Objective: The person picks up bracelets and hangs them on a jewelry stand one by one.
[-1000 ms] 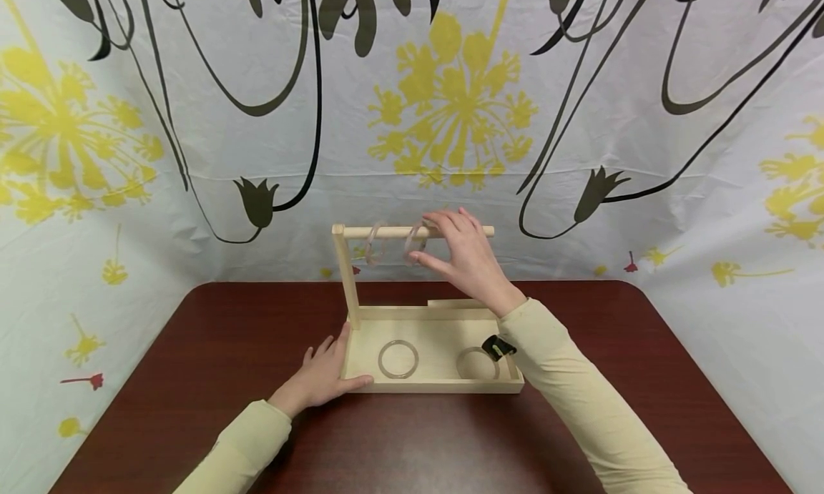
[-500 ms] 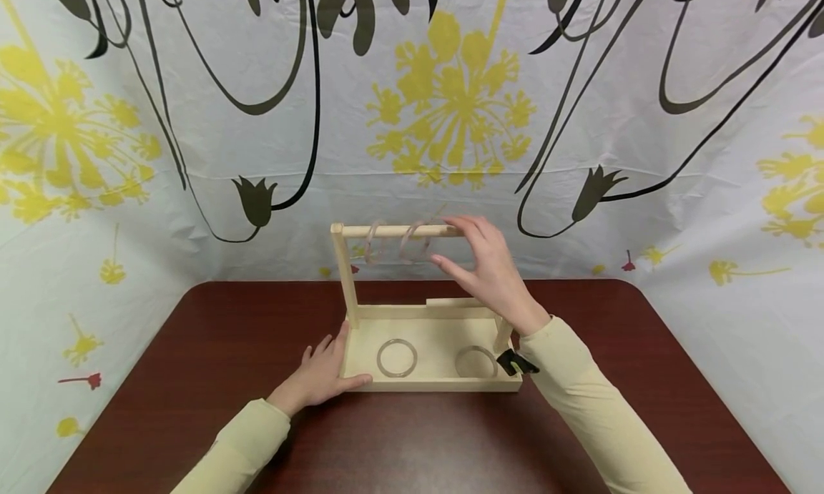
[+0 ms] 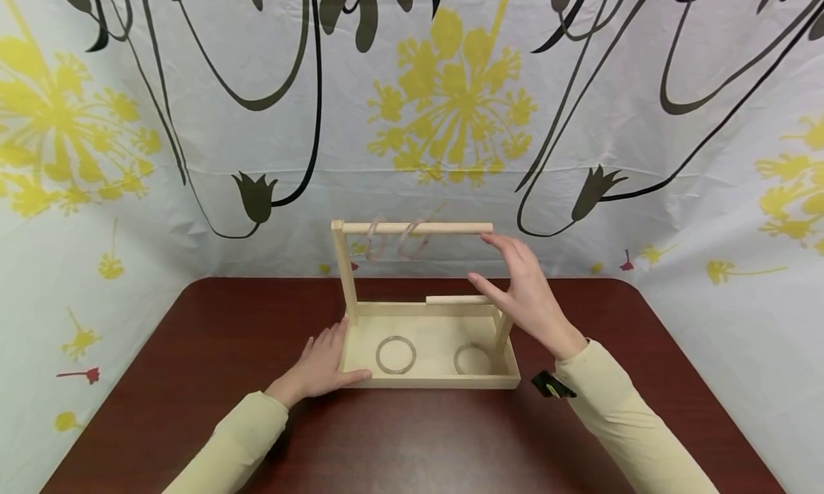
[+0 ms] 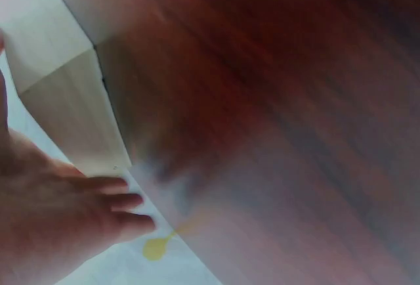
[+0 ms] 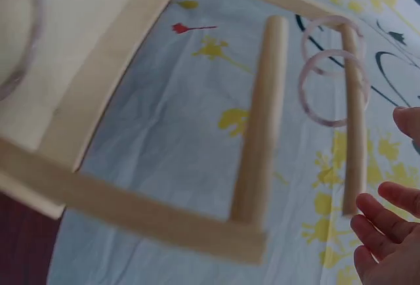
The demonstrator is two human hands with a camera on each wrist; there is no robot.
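Note:
A pale wooden rack has a tray (image 3: 428, 383) base, a tall left post and an upper rod (image 3: 444, 228) reaching right. Two pinkish translucent rings, a left ring (image 3: 368, 245) and a second ring (image 3: 402, 247), hang round that rod. Another ring (image 3: 377, 355) lies flat in the tray, with one more ring (image 3: 455, 360) near its right end. My left hand (image 3: 317, 365) rests against the tray's left end, thumb over the front wall. My right hand (image 3: 528, 294), holding nothing, is spread beside the rod's free end, fingertips close to it in the right wrist view.
A shorter right post (image 3: 503, 333) carries a lower rod (image 5: 264, 121) pointing left; my right hand covers its top in the head view. The dark red-brown table (image 3: 412, 444) meets a patterned white sheet (image 3: 412, 136) behind. A black device (image 3: 553, 384) is at my right wrist.
My right hand has let go of the second ring and moved right along the upper rod, past its end. Both rings stay hanging. The left hand keeps its place.

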